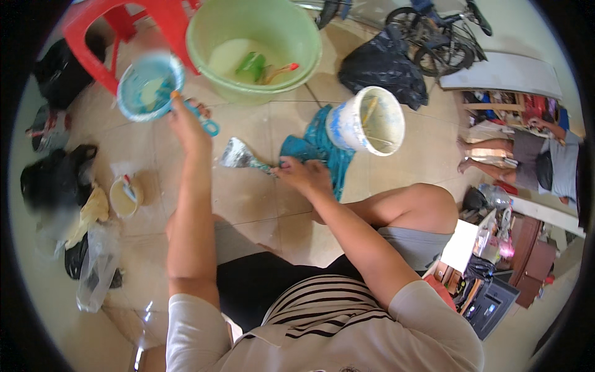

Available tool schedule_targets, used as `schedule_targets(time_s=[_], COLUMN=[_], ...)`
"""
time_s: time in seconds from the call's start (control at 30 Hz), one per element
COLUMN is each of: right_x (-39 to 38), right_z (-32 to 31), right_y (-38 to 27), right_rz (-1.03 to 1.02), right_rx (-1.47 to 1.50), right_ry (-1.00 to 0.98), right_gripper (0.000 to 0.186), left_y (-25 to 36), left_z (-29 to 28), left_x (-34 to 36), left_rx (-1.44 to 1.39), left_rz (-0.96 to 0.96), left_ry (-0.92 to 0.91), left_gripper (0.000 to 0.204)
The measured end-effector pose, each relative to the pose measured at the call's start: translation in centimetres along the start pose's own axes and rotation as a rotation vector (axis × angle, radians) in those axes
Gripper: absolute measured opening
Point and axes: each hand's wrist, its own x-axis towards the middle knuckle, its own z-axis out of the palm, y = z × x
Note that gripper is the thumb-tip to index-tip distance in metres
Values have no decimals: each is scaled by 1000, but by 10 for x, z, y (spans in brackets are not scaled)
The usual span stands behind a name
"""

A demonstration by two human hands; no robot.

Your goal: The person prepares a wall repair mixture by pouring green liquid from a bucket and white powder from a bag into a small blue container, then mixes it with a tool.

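Left hand (191, 118): grip closed round the handle of 1 blue dipper (131, 93), pale matter inside, near a red plastic chair (93, 46). Right hand (307, 177): grip closed on the handle of 1 scraper (238, 154), broad blade pointing left, low over the tiled floor (378, 177). Beside it: 1 teal cloth (338, 166), 1 paint-smeared white bucket (351, 124). Beyond: 1 pale green tub (299, 34).
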Motion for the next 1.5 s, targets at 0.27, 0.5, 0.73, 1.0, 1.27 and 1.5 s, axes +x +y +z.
schedule_targets(time_s=[0.27,0.5,0.73,1.0,1.27,1.5], right_x=[34,-34,-21,-15,20,19], right_z=[1,-97,-78,-59,-59,-61], right_y=[-18,-210,-238,-227,-198,-210], right_rz=[-163,-822,-884,-843,-503,-418], right_rx=[-292,-704,-703,-631,164,476], right_ry=[-301,-352,-301,-455,-498,-437], right_gripper=[34,37,36,39,38,33], left_y=[15,46,74,70,-31,19], left_z=[-13,-71,-109,-98,-31,-7], left_x=[-3,-4,-23,-43,-28,-64], left_rx=[153,175,419,344,442,352], left_rz=[113,178,118,-53,147,148], left_ry=[-64,217,170,-38,-28,-53], left_gripper=[22,26,46,49,49,42])
